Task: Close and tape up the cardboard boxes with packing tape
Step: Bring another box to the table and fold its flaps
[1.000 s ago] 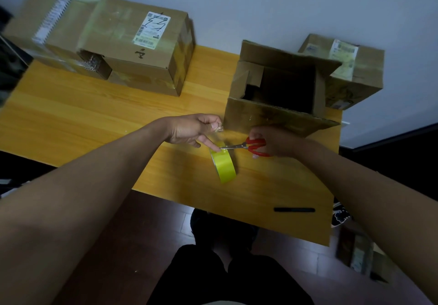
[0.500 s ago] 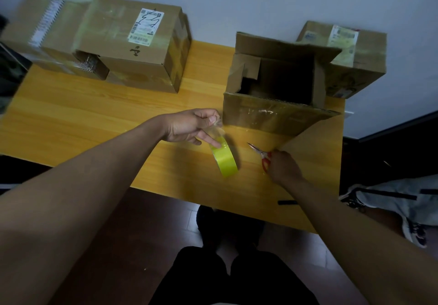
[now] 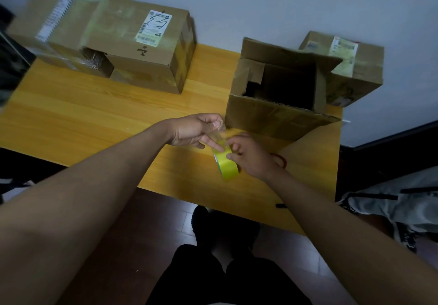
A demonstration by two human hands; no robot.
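A: Two hands are meeting at the tape [image 3: 227, 165] now; the right hand [image 3: 251, 156] is no longer holding scissors [image 3: 279, 159] and is pinching the roll.

B: And the left hand [image 3: 193, 130]?

A: Pinching the cut strip. The open box [image 3: 279, 112] is waiting at one o'clock, flaps unclosed.

Scissors [image 3: 280, 160] mostly behind the right hand [image 3: 253, 160] — far-left box [image 3: 54, 27] blurred, edge-cropped.
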